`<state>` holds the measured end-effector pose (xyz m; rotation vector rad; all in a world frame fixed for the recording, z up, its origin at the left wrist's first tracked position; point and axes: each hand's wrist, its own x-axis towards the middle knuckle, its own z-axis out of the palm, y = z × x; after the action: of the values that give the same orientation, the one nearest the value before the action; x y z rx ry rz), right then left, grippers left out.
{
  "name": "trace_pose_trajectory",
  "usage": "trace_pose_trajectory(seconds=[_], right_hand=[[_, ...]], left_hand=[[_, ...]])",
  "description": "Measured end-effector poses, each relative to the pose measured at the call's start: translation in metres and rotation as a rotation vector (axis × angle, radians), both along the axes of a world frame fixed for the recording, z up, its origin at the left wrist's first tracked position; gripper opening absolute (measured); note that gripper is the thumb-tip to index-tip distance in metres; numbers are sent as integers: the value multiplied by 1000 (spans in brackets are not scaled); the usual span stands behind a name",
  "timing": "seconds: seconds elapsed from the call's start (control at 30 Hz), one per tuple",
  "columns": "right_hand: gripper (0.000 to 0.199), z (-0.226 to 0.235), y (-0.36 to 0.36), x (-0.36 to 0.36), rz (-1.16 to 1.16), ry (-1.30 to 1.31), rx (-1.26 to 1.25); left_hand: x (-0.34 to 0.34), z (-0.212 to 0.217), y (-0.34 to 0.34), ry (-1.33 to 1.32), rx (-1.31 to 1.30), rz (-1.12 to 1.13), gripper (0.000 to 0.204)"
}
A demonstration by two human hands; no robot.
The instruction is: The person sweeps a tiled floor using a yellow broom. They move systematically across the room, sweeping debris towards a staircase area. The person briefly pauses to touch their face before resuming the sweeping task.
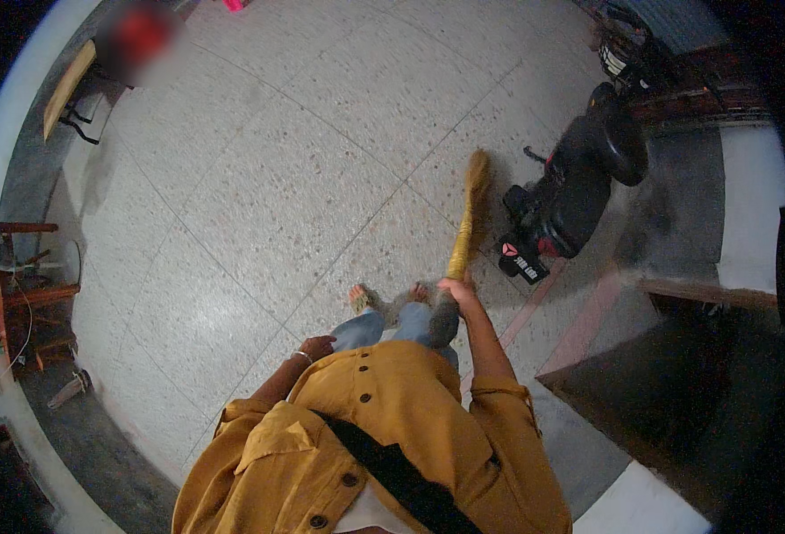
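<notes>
Wide terrazzo floor [259, 178] spread below and ahead of the grip. Parked black scooter [579, 182] just right of the bristle end. Soft grass broom [469, 214], light and limp at the tip, stiff only at the bound handle; best held there. Right hand [457, 289] clenched on that handle, bristles reaching forward. Left hand [318, 345] loose, resting on the thigh.

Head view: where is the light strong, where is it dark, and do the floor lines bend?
Head view: the terrazzo floor is bright at the middle with soft glare; the right side beyond the scooter is dark; tile lines curve toward the rim; the broom looks slightly blurred.
</notes>
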<state>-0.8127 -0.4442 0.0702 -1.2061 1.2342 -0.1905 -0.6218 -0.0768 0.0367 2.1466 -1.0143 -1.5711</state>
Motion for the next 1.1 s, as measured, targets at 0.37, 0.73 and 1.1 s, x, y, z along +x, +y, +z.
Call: trace_pose_trajectory(seconds=[0.37, 0.73, 1.1], right_hand=[[51, 67, -66, 69, 230, -398, 533], [63, -42, -293, 67, 168, 294, -237], [72, -125, -204, 138, 288, 172, 99]], left_hand=[[11, -6, -63, -116, -25, 90, 33], [-38, -8, -136, 71, 23, 335, 33], [-94, -41, -118, 10, 77, 446, 36]])
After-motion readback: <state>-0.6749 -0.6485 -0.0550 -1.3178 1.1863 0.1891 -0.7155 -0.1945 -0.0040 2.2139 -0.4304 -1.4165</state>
